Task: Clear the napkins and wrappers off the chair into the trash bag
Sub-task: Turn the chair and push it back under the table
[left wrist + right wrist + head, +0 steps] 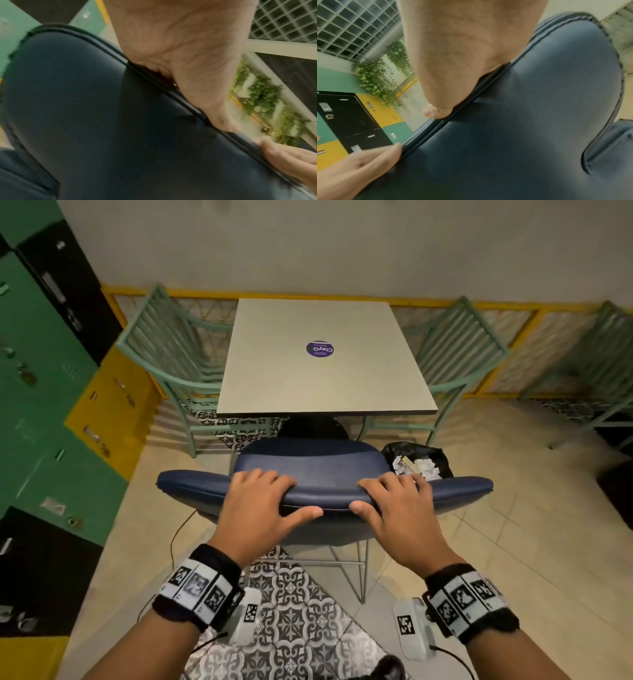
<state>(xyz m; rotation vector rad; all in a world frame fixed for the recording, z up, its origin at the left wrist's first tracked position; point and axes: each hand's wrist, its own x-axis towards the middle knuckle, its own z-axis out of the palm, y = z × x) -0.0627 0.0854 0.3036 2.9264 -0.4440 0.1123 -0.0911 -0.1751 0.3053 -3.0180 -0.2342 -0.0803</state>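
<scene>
- Blue padded chair: seat mostly hidden behind its backrest; the visible strip is bare.
- Left hand and right hand: fingers curled over the backrest top, thumbs behind, gripping it.
- Black trash bag: on the floor right of the chair, open, crumpled white napkins inside; wrappers indistinct.

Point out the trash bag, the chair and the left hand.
trash bag (433, 455): head view, black rim on its right side.
chair (308, 460): head view, middle of the blue seat.
left hand (255, 505): head view, back of the hand.
</scene>
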